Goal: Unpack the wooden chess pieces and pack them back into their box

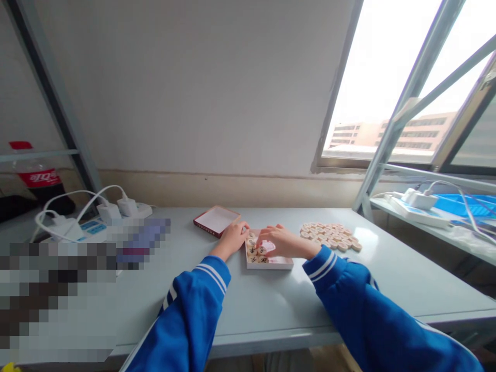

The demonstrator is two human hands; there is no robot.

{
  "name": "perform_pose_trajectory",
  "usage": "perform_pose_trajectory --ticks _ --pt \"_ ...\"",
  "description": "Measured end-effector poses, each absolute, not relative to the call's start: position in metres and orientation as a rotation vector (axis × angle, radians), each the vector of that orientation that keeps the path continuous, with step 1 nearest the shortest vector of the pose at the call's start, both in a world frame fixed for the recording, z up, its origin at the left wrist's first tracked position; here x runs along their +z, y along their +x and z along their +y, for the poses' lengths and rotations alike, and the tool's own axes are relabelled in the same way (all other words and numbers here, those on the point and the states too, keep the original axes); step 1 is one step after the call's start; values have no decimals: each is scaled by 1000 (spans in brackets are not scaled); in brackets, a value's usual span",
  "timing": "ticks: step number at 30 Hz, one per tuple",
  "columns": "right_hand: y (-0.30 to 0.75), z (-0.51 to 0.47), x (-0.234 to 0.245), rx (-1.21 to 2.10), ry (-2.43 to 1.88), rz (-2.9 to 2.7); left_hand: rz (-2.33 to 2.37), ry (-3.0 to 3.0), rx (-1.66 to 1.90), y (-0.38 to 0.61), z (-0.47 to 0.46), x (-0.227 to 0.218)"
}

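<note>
From where I stand, blue sleeves [197, 305] with white stripes reach in from the bottom of the frame across the pale desk [267, 305]. Just below the centre sits an open box [270, 266], Chinese chess pieces [253, 259] filling its left part. The right hand [284, 242] bends over it, fingers curved down; I can't tell whether they grip a piece. The left hand [234, 236] is curled at the box's upper-left corner, its hold unclear. Right of centre lie loose pieces [331, 236]; left of the box, the lid [217, 220]. A cola bottle [41, 178] stands far left, a window [372, 77] upper right.
</note>
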State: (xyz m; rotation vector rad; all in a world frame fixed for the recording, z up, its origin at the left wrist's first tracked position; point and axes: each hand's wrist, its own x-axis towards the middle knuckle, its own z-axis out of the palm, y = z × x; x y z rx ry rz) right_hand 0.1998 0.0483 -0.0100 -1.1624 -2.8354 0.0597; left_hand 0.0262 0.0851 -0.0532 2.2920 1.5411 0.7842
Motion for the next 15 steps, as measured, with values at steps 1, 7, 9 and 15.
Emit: perform_pose_trajectory --ticks 1,7,9,15 --pt "202 48 -10 36 -1175 -2799 1535 2292 790 26 86 -54" --pt "260 49 2 -64 -1379 -2619 1535 2274 816 26 87 -55" --pt "284 49 4 -121 -1520 -2604 1545 2272 796 26 87 -55" --pt "301 42 2 -136 -1631 -2509 1567 2269 774 26 86 -55"
